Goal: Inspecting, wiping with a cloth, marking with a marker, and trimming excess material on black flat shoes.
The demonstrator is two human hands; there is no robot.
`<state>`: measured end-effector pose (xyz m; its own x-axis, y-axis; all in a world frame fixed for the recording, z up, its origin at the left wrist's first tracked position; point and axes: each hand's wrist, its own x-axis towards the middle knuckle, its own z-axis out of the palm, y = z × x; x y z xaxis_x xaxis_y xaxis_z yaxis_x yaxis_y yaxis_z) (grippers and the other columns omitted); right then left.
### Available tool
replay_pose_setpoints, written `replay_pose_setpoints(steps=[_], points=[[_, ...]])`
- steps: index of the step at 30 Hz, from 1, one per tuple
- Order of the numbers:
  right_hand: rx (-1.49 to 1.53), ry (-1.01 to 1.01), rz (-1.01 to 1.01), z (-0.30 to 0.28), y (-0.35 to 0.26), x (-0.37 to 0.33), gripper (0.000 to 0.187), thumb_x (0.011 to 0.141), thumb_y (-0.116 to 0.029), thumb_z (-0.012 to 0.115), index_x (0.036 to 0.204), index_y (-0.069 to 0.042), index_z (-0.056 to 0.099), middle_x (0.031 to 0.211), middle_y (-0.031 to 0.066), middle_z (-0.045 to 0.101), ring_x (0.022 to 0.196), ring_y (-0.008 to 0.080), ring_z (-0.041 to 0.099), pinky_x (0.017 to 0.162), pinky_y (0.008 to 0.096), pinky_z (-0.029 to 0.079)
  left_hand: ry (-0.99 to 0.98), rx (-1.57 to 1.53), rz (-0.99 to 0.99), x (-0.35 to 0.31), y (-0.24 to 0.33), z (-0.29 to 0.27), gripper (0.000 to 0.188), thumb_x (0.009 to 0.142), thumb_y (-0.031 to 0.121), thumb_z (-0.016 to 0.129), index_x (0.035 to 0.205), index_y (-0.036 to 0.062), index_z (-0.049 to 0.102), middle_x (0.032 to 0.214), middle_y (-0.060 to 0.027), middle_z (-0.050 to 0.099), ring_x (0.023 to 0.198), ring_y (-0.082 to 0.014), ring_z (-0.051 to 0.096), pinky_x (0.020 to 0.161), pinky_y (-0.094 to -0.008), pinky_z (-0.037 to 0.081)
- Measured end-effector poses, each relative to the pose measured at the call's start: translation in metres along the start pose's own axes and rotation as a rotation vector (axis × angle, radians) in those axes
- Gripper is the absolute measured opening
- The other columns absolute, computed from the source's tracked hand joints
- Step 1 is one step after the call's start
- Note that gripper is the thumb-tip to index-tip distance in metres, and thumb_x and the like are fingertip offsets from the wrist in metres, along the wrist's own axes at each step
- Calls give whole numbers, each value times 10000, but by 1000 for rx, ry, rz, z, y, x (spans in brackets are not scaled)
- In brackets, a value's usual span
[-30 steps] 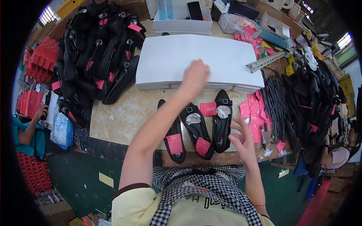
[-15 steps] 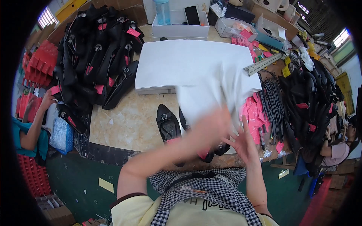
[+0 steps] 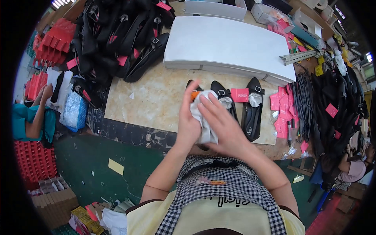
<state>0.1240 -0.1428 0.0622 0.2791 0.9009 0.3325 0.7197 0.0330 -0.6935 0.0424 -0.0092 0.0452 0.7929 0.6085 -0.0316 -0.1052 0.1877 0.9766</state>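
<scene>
Co-worker in a teal top (image 3: 29, 121) at far left, forearms raised beside red racks (image 3: 58, 39); blue basket (image 3: 81, 113) holding pale, clear wrapping just right of that person. Next, a large heap of black shoes (image 3: 117, 41) with pink tags, at the counter's left end. Counter (image 3: 141, 98) has a mottled beige top and a dark front edge. Left shoe (image 3: 189, 83) of a row of three lies mostly hidden behind the hands, only small parts showing. Left hand (image 3: 188, 119): fingers pointing up, pressed on the left side of crumpled white paper (image 3: 207, 131); orange patch visible at one finger. Paper sits between both palms, above the counter's near edge. Right hand (image 3: 225, 127): fingers laid across the paper's other side, gripping it against the left. Middle shoe (image 3: 220, 91) is partly covered by the right hand, buckle visible. White sheet stack (image 3: 229, 41) lies behind the row. Pink card (image 3: 239, 94) spans from middle shoe to right shoe (image 3: 250, 121); both contain crumpled paper. Further right: loose pink cards (image 3: 281, 103), marker (image 3: 290, 133), thin black strips (image 3: 302, 102), second shoe heap (image 3: 327, 92).
</scene>
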Motion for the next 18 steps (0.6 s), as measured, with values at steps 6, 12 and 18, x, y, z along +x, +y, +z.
replay_pose_setpoints(steps=[6, 12, 18], points=[[872, 435, 649, 14, 75, 33, 514, 746, -20, 695, 1253, -70, 625, 1110, 137, 680, 1034, 253, 669, 891, 313, 514, -295, 903, 180, -27, -32, -38, 684, 927, 434, 549, 1413, -31, 428, 1377, -190, 501, 1305, -296, 445, 1088, -442, 328], [-554, -41, -17, 69, 65, 22, 282, 746, -87, 625, 1015, -88, 706, 911, 101, 527, 875, 272, 582, 741, 386, 492, -514, 1341, 348, -78, -41, -18, 878, 800, 673, 593, 1251, -80, 571, 1242, -206, 578, 1255, -345, 439, 1066, -510, 305], [-410, -177, 126, 67, 73, 47, 347, 749, -156, 707, 1071, -42, 649, 1055, 136, 572, 981, 278, 596, 807, 373, 505, -506, 1358, 198, -77, -61, -13, 726, 808, 565, 646, 1182, -57, 638, 1103, -186, 634, 1139, -317, 490, 966, -480, 376]])
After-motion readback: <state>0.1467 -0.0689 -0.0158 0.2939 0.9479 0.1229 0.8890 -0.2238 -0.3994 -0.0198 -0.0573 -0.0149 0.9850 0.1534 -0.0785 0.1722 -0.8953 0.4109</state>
